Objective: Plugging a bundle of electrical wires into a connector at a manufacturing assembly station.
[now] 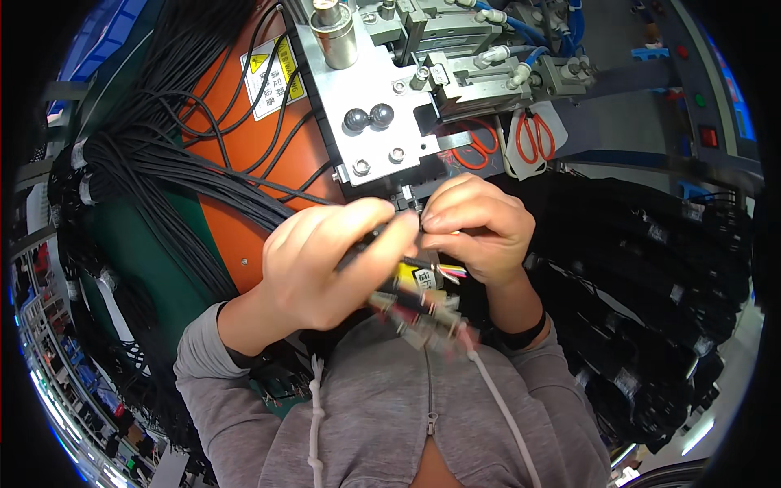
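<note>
My left hand (329,264) is closed around several black cables (264,207) that run in from a thick bundle on the left. Beyond its fingers stick out a cable end with bare coloured wires (452,272) and a blurred cluster of cable ends (431,317). My right hand (480,228) pinches thumb against forefinger close to the left fingertips; what lies in that pinch is mostly hidden. Both hands are just below a small dark metal fixture (407,198) at the front of the machine. A yellow label (413,276) shows partly behind the cables.
A metal machine plate (382,81) carries a steel cylinder (335,41) and two black ball knobs (368,119). Red-handled scissors (534,140) lie right of it, beside a second red-handled pair (476,148). Dark cable bundles (643,285) hang at right. An orange panel (232,154) lies under the left cables.
</note>
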The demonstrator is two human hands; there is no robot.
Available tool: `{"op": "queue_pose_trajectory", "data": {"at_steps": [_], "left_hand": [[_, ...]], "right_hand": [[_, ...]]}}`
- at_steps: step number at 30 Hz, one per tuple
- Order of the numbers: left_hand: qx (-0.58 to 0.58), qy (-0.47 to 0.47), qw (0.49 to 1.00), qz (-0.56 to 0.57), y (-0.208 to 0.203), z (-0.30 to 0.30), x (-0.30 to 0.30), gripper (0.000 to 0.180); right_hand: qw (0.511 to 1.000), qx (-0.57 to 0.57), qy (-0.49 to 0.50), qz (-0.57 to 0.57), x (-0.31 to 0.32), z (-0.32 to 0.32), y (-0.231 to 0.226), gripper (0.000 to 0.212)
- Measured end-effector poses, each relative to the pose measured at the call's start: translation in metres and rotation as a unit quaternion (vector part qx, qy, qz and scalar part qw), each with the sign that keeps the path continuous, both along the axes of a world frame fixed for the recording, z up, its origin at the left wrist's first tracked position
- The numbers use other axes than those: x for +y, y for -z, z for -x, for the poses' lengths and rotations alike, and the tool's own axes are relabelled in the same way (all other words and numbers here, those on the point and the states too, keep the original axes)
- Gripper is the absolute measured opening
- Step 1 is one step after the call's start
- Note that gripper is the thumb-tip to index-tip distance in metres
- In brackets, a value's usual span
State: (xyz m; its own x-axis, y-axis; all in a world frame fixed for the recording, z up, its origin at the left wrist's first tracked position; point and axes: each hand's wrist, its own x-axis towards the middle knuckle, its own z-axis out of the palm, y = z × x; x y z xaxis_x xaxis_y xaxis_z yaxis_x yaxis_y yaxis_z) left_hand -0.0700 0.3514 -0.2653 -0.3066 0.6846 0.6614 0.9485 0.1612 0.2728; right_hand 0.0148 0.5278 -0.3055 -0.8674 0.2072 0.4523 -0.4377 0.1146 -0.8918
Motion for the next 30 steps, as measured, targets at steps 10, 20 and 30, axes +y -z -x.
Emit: {"op": "queue_pose_trajectory", "data": {"at_steps": [10,20,30], "left_hand": [[-0.032,-0.024,0.999,0.0,0.007,-0.002,0.002,0.016],[-0.017,-0.05,0.995,0.08,0.012,-0.007,0.0,0.014],[0.025,-0.023,0.995,0.094,0.009,-0.003,0.0,0.023]], "right_hand": [[0.996,0.012,0.089,0.003,-0.02,0.009,-0.002,0.02],[0.963,-0.03,0.158,-0.216,-0.017,0.003,-0.015,0.011],[0.964,-0.22,0.0,0.148,0.002,-0.004,-0.007,0.011]]}}
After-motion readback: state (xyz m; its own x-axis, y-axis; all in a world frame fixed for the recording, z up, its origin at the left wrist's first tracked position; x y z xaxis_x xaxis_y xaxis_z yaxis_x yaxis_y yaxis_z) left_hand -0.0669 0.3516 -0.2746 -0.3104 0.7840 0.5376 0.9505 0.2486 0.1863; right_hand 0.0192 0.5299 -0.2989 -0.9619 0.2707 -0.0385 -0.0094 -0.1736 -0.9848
